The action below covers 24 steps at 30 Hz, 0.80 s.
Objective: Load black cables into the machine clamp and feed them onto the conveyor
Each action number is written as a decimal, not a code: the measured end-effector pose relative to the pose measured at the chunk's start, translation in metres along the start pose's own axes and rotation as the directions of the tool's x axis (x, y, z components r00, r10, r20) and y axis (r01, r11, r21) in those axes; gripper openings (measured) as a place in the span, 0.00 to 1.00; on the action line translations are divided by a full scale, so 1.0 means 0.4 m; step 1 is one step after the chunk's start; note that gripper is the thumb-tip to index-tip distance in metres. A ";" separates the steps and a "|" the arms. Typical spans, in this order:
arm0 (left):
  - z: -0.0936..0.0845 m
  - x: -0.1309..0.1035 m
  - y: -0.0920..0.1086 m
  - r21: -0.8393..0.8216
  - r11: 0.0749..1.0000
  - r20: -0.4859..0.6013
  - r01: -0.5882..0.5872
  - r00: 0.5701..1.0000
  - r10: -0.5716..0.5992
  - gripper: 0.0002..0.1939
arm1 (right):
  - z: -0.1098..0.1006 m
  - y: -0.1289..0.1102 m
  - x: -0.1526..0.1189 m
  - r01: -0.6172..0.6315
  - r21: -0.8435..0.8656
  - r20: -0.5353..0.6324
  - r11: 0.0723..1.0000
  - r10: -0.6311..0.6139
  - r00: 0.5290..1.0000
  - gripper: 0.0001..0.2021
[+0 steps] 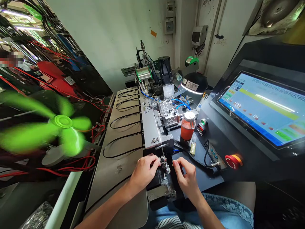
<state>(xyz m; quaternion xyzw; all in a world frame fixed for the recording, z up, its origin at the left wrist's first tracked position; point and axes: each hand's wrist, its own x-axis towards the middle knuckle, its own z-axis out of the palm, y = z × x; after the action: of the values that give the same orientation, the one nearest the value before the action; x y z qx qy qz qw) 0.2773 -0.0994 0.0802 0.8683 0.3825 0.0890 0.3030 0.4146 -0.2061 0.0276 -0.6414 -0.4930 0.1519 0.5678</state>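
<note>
Your left hand (143, 171) and right hand (187, 178) are meeting at the desk's near edge, each grip pinching toward the small metal fixture (164, 168) between them; whether either is clamped is unclear. Keeping fingertips steady beneath the soldering machine (157, 127) seems wise.

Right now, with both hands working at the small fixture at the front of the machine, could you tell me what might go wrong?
1. Both the left hand and the right hand pinch at the small metal fixture; fingers could get caught if the machine cycles.
2. The orange jar stands close by; a stray elbow might tip it.
3. The spinning green fan turns unguarded on the left.
</note>
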 end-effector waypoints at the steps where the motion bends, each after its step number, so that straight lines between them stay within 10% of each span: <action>1: 0.000 0.000 0.000 0.009 1.000 0.000 0.001 1.000 -0.001 0.17 | 0.002 0.002 0.000 0.001 -0.001 0.005 1.000 -0.001 1.000 0.14; 16: 0.007 0.017 0.013 0.148 0.989 0.020 0.017 1.000 -0.020 0.16 | 0.080 0.043 0.063 0.017 0.022 0.143 1.000 -0.020 0.990 0.15; 24: 0.006 -0.004 -0.013 0.263 0.954 -0.103 -0.142 0.979 0.174 0.10 | 0.102 0.053 0.051 -0.021 0.143 0.102 0.990 0.007 0.995 0.13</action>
<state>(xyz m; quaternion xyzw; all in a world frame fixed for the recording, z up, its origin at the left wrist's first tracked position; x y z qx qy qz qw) 0.2741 -0.0992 0.0753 0.9205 0.3384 0.1174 0.1564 0.4030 -0.1633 0.0035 -0.5937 -0.5045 0.2233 0.5858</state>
